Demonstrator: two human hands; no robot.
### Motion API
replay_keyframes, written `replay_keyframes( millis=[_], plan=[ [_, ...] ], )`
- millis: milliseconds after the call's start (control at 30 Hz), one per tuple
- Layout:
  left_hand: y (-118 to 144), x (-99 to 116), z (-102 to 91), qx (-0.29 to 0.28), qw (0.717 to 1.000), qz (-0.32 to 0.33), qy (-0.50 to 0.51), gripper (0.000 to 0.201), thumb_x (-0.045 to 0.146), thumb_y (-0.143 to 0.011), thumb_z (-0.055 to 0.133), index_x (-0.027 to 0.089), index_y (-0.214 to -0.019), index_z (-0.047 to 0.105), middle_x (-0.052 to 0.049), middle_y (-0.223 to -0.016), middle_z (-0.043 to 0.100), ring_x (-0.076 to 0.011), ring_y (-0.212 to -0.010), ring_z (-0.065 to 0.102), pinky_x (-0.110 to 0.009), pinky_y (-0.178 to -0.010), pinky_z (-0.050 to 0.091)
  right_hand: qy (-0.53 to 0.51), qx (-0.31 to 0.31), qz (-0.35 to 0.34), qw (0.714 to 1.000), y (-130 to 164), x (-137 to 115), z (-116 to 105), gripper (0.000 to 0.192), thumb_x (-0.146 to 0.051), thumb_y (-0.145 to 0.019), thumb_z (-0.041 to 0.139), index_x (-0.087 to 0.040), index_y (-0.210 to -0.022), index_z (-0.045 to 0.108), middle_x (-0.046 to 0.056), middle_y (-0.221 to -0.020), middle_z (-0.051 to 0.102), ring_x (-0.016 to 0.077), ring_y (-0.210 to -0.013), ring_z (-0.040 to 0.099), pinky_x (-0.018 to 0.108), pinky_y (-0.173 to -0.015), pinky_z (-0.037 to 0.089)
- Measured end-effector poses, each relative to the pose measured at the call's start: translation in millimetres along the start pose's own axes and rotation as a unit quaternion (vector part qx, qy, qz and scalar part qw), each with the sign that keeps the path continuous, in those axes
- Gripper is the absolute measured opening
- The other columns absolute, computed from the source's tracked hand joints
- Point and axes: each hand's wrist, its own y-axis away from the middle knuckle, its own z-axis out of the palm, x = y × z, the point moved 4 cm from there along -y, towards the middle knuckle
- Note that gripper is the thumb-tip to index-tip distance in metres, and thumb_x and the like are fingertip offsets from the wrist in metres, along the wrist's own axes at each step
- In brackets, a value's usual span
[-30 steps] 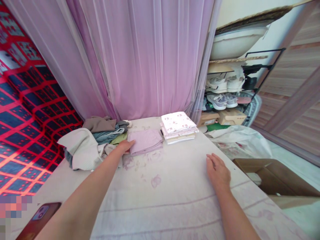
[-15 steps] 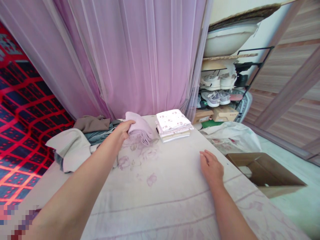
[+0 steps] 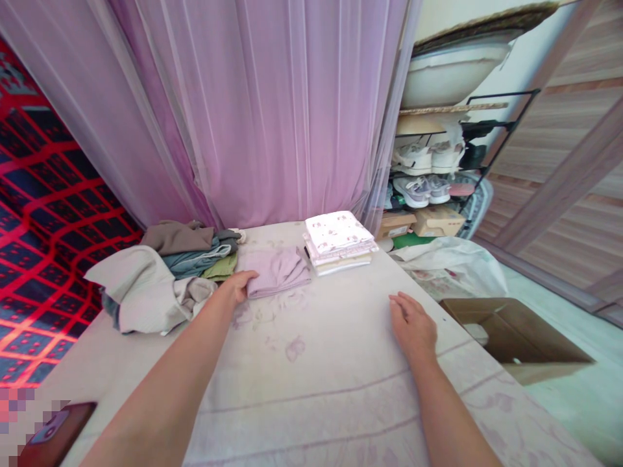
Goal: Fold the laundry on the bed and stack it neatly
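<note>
One folded, rectangular lilac cloth [image 3: 278,271] lies between a crumpled grey-and-brown clothes pile [image 3: 146,282] and a white-topped fabric stack [image 3: 338,239], its left edge pinched by the left hand [image 3: 239,285], probably light and floppy, best gripped through all layers, the right hand [image 3: 413,327] empty, relaxed

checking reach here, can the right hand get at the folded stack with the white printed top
Probably yes: the right hand seems to hold nothing, and only the patterned sheet shows between it and the folded stack. The left hand is off to the left, at the edge of the lilac cloth.
</note>
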Motion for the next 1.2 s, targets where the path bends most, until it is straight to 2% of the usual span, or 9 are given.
replay_keyframes(
  millis=[133, 233, 300, 400, 500, 600, 867, 1033, 1200],
  plan=[
    [-9.1, -3.1, -7.7, 0.037, 0.995, -0.008, -0.090, 0.051, 0.015, -0.072, 0.060, 0.017, -0.123, 0.053, -0.013, -0.116, 0.066, -0.0278, -0.106, 0.063, -0.039, -0.084, 0.052, 0.001, -0.004, -0.005, 1.000, 0.1, -1.9, -1.2, 0.040, -0.039, -0.083, 0.039, -0.019, -0.091, 0.073, 0.010, -0.107, 0.070, 0.0236, -0.100, 0.063, 0.040, -0.092, 0.047],
    [-8.4, 12.6, -7.2, 0.097, 0.981, 0.043, -0.165, 0.067, 0.016, -0.068, 0.065, 0.015, -0.131, 0.046, -0.017, -0.139, 0.048, -0.0320, -0.131, 0.043, -0.040, -0.103, 0.039, 0.003, -0.012, -0.003, 1.000, 0.5, -3.7, -2.3, 0.039, -0.038, -0.083, 0.040, -0.019, -0.091, 0.073, 0.011, -0.108, 0.069, 0.0241, -0.100, 0.062, 0.041, -0.092, 0.047],
    [1.9, 26.3, 8.1, 0.103, 0.948, 0.149, -0.262, 0.058, 0.023, -0.071, 0.065, 0.016, -0.127, 0.051, -0.015, -0.139, 0.047, -0.0298, -0.132, 0.039, -0.036, -0.107, 0.033, 0.004, -0.015, -0.001, 1.000, 1.1, -4.9, -3.0, 0.038, -0.038, -0.083, 0.040, -0.019, -0.092, 0.072, 0.010, -0.109, 0.069, 0.0238, -0.100, 0.062, 0.041, -0.092, 0.046],
    [24.5, 38.6, 47.8, 0.044, 0.860, 0.300, -0.410, 0.033, 0.034, -0.080, 0.058, 0.020, -0.109, 0.063, -0.010, -0.117, 0.061, -0.0259, -0.115, 0.054, -0.035, -0.101, 0.038, 0.008, -0.016, 0.003, 1.000, 2.1, -6.1, -3.9, 0.038, -0.038, -0.084, 0.040, -0.019, -0.093, 0.072, 0.010, -0.110, 0.068, 0.0238, -0.101, 0.062, 0.041, -0.093, 0.045],
    [35.0, 39.3, 75.0, 0.003, 0.820, 0.311, -0.480, 0.025, 0.035, -0.080, 0.058, 0.022, -0.101, 0.066, -0.008, -0.105, 0.065, -0.0249, -0.105, 0.057, -0.034, -0.092, 0.042, 0.006, -0.013, 0.002, 1.000, 2.2, -6.6, -4.2, 0.038, -0.038, -0.083, 0.040, -0.019, -0.092, 0.072, 0.010, -0.110, 0.069, 0.0230, -0.099, 0.062, 0.040, -0.092, 0.046],
    [33.2, 38.7, 81.6, -0.004, 0.817, 0.292, -0.497, 0.023, 0.032, -0.082, 0.056, 0.024, -0.100, 0.066, -0.008, -0.105, 0.066, -0.0233, -0.101, 0.059, -0.031, -0.086, 0.044, 0.001, -0.007, -0.002, 1.000, 1.2, -6.6, -4.1, 0.038, -0.038, -0.083, 0.040, -0.020, -0.091, 0.073, 0.009, -0.108, 0.070, 0.0226, -0.099, 0.063, 0.039, -0.091, 0.046],
    [26.4, 36.4, 64.7, 0.031, 0.840, 0.299, -0.452, 0.032, 0.039, -0.091, 0.043, 0.024, -0.108, 0.065, -0.006, -0.109, 0.067, -0.0212, -0.097, 0.061, -0.028, -0.079, 0.044, -0.001, -0.009, 0.011, 1.000, 0.4, -7.5, -3.4, 0.040, -0.039, -0.082, 0.039, -0.019, -0.091, 0.073, 0.010, -0.109, 0.070, 0.0234, -0.097, 0.064, 0.040, -0.088, 0.047],
    [30.7, 24.5, 73.3, -0.014, 0.820, 0.333, -0.465, 0.032, 0.035, -0.088, 0.048, 0.023, -0.113, 0.065, -0.007, -0.116, 0.066, -0.0237, -0.110, 0.056, -0.032, -0.095, 0.040, 0.006, -0.020, 0.011, 1.000, 0.7, -10.8, -5.1, 0.040, -0.038, -0.083, 0.038, -0.019, -0.093, 0.073, 0.010, -0.109, 0.070, 0.0237, -0.099, 0.063, 0.041, -0.091, 0.046],
    [36.3, 1.7, 83.8, -0.019, 0.794, 0.363, -0.488, 0.055, 0.046, -0.091, 0.044, 0.021, -0.140, 0.043, -0.010, -0.147, 0.041, -0.0268, -0.136, 0.035, -0.040, -0.111, 0.024, 0.003, -0.014, 0.008, 1.000, -0.2, -9.3, -4.6, 0.039, -0.037, -0.083, 0.040, -0.018, -0.092, 0.073, 0.010, -0.108, 0.070, 0.0233, -0.097, 0.064, 0.040, -0.090, 0.046]
  ],
)
